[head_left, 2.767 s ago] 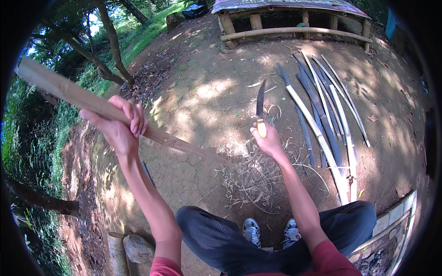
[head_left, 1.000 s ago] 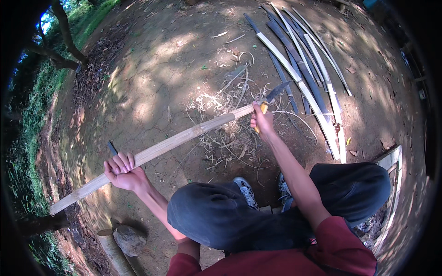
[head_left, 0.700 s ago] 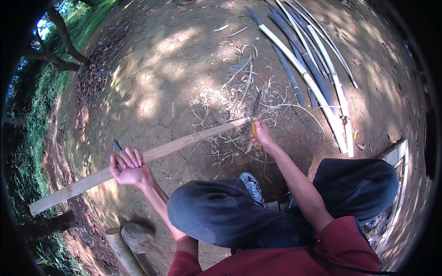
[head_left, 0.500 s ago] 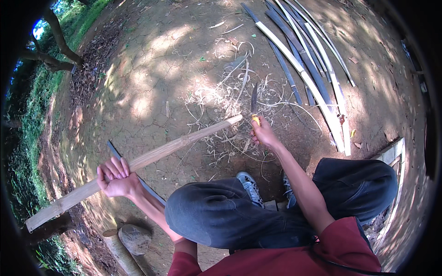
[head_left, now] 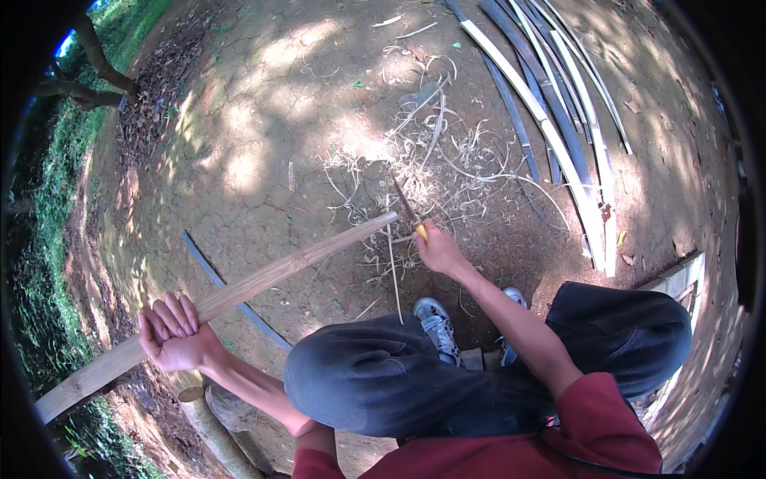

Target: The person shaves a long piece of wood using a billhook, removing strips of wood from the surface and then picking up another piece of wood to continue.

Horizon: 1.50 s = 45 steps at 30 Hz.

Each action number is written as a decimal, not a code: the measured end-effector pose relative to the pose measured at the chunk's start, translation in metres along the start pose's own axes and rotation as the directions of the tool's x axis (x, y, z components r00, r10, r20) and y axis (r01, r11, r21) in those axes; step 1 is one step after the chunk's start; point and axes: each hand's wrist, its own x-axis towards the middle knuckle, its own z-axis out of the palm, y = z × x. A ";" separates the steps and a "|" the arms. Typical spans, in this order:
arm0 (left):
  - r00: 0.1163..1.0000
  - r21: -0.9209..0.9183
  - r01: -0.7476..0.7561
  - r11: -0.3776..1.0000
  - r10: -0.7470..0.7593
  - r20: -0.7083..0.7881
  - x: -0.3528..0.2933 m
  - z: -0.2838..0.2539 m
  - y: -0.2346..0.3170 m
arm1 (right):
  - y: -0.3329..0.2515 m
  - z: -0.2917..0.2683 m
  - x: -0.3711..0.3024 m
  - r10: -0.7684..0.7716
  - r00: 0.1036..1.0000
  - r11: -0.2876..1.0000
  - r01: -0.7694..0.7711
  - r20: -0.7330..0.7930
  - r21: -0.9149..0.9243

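My left hand [head_left: 174,331] is closed around a long, pale bamboo strip [head_left: 263,278], which slants from the lower left up to the middle. In my right hand [head_left: 440,249] is a knife with a yellow handle [head_left: 420,231], its dark, narrow blade [head_left: 404,200] pointing up and to the left. The blade is close to the strip's far end; whether they touch I cannot tell. A thin, pale shaving [head_left: 392,275] hangs below that end. Curled bamboo shavings [head_left: 431,172] lie heaped on the ground beyond the knife.
Several long bamboo strips [head_left: 550,128], dark and pale, lie at the upper right. One dark strip [head_left: 203,263] lies under the held bamboo. Cut logs [head_left: 215,431] are at the lower left, near my left forearm. A pale frame edge [head_left: 678,279] stands at the right.
The bamboo strip and my left hand have shifted down and left. My right hand has lowered, and the knife has tilted left toward the strip's end. A long shaving now hangs there.
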 end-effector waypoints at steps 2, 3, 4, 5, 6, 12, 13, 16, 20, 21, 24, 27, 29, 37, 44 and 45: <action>0.999 -0.017 0.006 1.000 -0.006 0.035 0.002 -0.002 0.000 | -0.014 0.007 -0.004 0.002 0.998 1.000 -0.001 0.064 -0.020; 0.998 -0.028 0.012 1.000 -0.010 0.061 0.002 0.000 0.001 | -0.023 0.009 -0.007 -0.030 0.996 0.999 0.032 0.087 -0.029; 0.996 -0.037 0.017 0.999 -0.014 0.087 0.002 0.003 0.002 | -0.033 0.010 -0.009 -0.062 0.992 0.997 0.066 0.111 -0.037; 0.998 -0.015 0.010 1.000 -0.009 0.067 -0.001 0.010 0.000 | -0.040 0.012 -0.011 -0.089 0.987 0.995 0.095 0.134 -0.043; 0.998 -0.007 0.008 1.000 -0.008 0.065 -0.002 0.014 -0.001 | -0.043 0.014 -0.012 -0.094 0.986 0.994 0.100 0.138 -0.038; 1.000 0.070 -0.006 0.997 0.004 0.023 -0.017 0.046 0.000 | -0.076 0.003 -0.017 -0.087 0.978 0.994 0.096 0.192 -0.042; 1.000 0.081 0.001 0.997 -0.003 0.029 -0.023 0.055 -0.001 | -0.075 0.003 -0.018 -0.081 0.978 0.995 0.090 0.192 -0.035; 0.997 0.171 -0.056 0.984 0.065 -0.048 -0.038 0.080 0.002 | -0.078 -0.003 -0.016 -0.083 0.974 0.996 0.088 0.212 -0.015; 0.999 0.157 -0.045 0.987 0.046 0.002 -0.047 0.091 0.002 | -0.075 -0.012 -0.011 -0.079 0.966 0.994 0.096 0.246 -0.056; 0.996 0.174 -0.072 0.982 0.080 -0.043 -0.051 0.098 -0.001 | -0.066 -0.008 -0.006 -0.054 0.969 0.994 0.076 0.240 -0.080; 0.989 0.243 -0.103 0.964 0.124 -0.075 -0.054 0.105 -0.003 | -0.028 0.005 0.013 0.001 0.973 0.991 0.029 0.229 -0.129; 0.995 0.225 -0.094 0.970 0.099 -0.012 -0.052 0.104 -0.002 | -0.033 -0.004 0.016 -0.079 0.971 0.992 0.098 0.224 -0.078; 0.987 0.275 -0.134 0.952 0.153 -0.049 -0.054 0.113 -0.006 | -0.061 -0.020 0.002 -0.077 0.945 0.992 0.105 0.317 -0.075; 0.989 0.282 -0.108 0.953 0.133 -0.071 -0.056 0.124 -0.007 | -0.014 -0.008 0.020 -0.037 0.969 0.997 0.053 0.243 -0.059; 0.983 0.291 -0.113 0.950 0.149 -0.107 -0.067 0.133 -0.010 | -0.049 -0.015 0.004 0.033 0.926 0.999 -0.017 0.375 -0.044; 0.992 0.219 -0.113 0.969 0.121 -0.023 -0.065 0.130 -0.008 | -0.007 0.006 0.015 0.034 0.957 0.991 0.005 0.289 -0.133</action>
